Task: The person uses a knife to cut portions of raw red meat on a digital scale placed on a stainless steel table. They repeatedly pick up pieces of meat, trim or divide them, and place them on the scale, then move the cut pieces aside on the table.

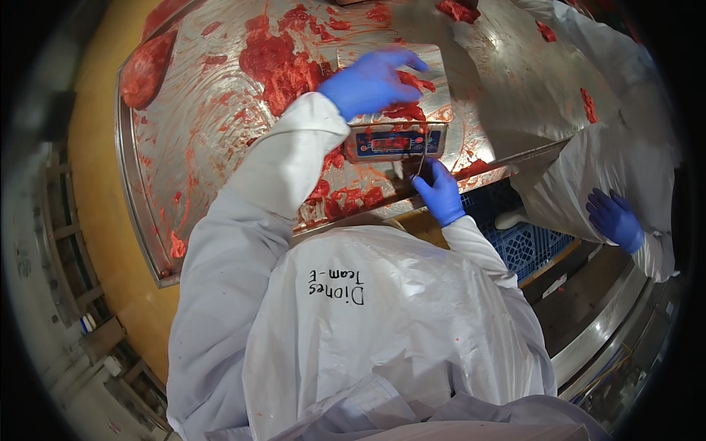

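My left hand [375, 84], in a blue glove and slightly blurred, reaches over the steel pan [434, 59] of a weighing scale. Its fingers are stretched out and apart, just above red scraps of raw meat [406, 112] on the pan. The scale's blue display panel [397, 142] with red lit digits faces me. Close to the panel's right end, my gloved right hand [441, 195] is closed around a thin metal tool [422, 158]. The tool points up toward the panel; whether it is a knife seen edge-on, I cannot make out.
A raised-edge steel table [184, 162] bears a heap of red meat [276, 62] and a large meat piece [147, 71] at far left. Blue plastic crates [526, 246] stand below the front edge. At right is a co-worker in a white apron, with a gloved hand [616, 219].
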Tool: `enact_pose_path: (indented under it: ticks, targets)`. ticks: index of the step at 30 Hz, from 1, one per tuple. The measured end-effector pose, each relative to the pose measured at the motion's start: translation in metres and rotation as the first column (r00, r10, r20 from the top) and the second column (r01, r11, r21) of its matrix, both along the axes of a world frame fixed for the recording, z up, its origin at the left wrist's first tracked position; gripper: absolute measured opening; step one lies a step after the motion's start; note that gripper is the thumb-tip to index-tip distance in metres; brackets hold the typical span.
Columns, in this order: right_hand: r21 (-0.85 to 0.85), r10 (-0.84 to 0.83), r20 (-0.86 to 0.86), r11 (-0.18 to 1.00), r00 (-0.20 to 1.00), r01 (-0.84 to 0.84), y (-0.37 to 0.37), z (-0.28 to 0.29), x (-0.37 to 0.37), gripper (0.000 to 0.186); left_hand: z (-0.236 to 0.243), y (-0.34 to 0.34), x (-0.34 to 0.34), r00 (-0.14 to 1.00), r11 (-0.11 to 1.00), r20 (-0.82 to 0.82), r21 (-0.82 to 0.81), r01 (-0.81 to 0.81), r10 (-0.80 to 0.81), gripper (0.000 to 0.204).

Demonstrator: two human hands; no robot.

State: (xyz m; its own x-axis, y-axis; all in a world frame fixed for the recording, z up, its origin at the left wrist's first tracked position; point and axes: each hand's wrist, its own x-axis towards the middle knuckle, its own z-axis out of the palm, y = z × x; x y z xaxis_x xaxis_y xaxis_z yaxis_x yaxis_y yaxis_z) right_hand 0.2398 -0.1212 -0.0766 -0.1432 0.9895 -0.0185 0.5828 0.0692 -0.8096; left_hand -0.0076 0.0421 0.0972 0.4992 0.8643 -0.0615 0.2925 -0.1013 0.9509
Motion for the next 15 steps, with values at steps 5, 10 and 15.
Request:
enact_pose_path:
  ticks: [5,10,15]
  targets:
    - [-0.294,0.024,-0.487,0.937,0.873,-0.190,0.036,0.059,-0.048,0.043,-0.076,0.024,-0.073,0.888,0.798,-0.294,0.591,-0.121,0.353,0.031]
    - [-0.445,-0.103,-0.575,0.872,0.811,-0.205,0.078,0.062,-0.039,0.027,-0.095,-0.038,-0.058,0.851,0.864,-0.409,0.494,-0.097,0.330,0.016]
    - [-0.477,-0.067,-0.777,0.712,0.626,-0.515,0.053,0.067,-0.018,0.044,-0.091,-0.035,-0.053,0.826,0.893,-0.442,0.424,-0.151,0.350,0.012]
